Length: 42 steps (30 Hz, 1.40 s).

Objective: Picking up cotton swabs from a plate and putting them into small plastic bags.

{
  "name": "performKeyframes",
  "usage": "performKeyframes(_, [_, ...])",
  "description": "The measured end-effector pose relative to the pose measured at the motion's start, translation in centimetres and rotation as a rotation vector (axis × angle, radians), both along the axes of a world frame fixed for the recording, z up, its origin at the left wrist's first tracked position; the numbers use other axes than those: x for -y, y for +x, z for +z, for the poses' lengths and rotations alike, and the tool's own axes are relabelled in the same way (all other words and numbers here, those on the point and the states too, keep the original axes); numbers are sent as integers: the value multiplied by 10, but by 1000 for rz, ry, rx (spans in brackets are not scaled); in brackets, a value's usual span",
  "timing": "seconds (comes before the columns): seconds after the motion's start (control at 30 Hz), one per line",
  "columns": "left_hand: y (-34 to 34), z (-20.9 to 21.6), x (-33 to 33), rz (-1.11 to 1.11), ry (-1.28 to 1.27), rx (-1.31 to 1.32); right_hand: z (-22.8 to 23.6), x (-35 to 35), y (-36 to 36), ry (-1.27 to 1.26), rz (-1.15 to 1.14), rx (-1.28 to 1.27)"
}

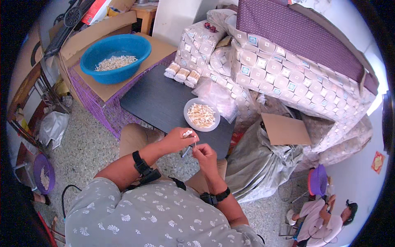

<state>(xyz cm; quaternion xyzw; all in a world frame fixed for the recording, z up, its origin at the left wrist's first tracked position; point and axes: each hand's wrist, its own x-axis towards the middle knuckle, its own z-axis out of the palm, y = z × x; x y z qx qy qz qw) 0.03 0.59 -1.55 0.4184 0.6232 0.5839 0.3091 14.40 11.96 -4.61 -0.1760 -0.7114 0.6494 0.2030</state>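
My left hand (177, 140) is closed around a small bunch of cotton swabs (187, 133), whose white tips stick out by the thumb. Just right of it and a little nearer, my right hand (205, 158) pinches a single cotton swab (195, 144) between thumb and fingertips. Beyond both hands, a round white bowl (187, 120) full of loose swabs stands on the dark table (158, 96). Clear plastic bags (216, 99) lie behind the bowl. Three packed bundles of swabs (182, 75) sit in a row at the table's far edge.
A blue basin (115, 78) with many swabs rests on cardboard over a purple wire frame (94, 103) at the far left. A patterned covered sofa (284, 78) borders the right. Grey cloth (259, 164) hangs beside my right arm. Another person (323, 222) sits at lower right.
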Motion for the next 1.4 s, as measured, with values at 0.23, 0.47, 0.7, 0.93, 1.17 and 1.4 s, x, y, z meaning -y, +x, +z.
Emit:
performKeyframes(0.23, [1,-5,11,48,-21,35,31,-2,4,32,-137,-85])
performKeyframes(0.47, [18,1,19,-22,-50,81,40,6,3,13,-81,-119])
performKeyframes(0.7, [16,6,20,-34,-97,35,48,11,0,203,11,-69])
performKeyframes(0.93, [10,34,21,-12,33,231,60,20,1,-75,150,28])
performKeyframes(1.17, [17,27,15,-85,51,333,41,17,1,-4,163,-26])
performKeyframes(1.4, [20,26,12,-163,74,318,36,13,-1,-67,92,-7])
